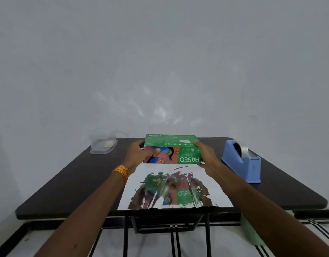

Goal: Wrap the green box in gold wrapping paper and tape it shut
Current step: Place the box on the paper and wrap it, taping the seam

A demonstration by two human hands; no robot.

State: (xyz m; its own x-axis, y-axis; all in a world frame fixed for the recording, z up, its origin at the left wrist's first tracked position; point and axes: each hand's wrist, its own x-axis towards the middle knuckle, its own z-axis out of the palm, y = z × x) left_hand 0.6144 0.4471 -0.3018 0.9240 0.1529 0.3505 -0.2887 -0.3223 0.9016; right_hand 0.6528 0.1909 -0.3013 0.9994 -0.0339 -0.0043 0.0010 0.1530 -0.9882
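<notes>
2 hands (139,154) (206,155) gripping rectangular box (171,143), shiny paper (178,188)

Both arms stretch forward, wrists apart. Left hand (139,154) and right hand (206,154) clasp opposite ends of the green box (171,141).
</notes>
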